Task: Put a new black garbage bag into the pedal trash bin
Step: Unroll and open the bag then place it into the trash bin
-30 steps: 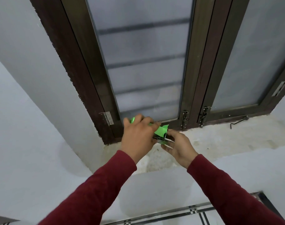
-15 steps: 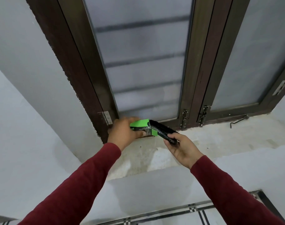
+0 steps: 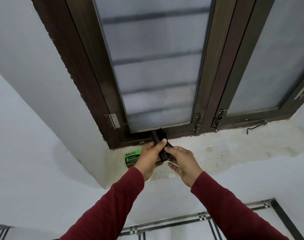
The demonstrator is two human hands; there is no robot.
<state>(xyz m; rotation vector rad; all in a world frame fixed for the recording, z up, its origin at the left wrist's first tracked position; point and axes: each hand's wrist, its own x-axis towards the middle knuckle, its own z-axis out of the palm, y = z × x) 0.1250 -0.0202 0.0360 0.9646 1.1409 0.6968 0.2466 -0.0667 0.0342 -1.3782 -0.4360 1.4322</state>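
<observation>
A folded black garbage bag is held upright between both hands above the window sill. My left hand pinches its middle with thumb and fingers. My right hand grips its lower end from the right. The green garbage bag box lies flat on the sill just left of my left hand, partly hidden by it. The pedal trash bin is not in view.
The pale stone sill runs below a dark brown window frame with frosted panes. Metal latches and a loose hook sit at the frame's base. White walls flank the recess; a tiled floor lies below.
The black bag has come out of the green box. My left hand let the box go onto the sill and now grips the bag together with my right hand.
</observation>
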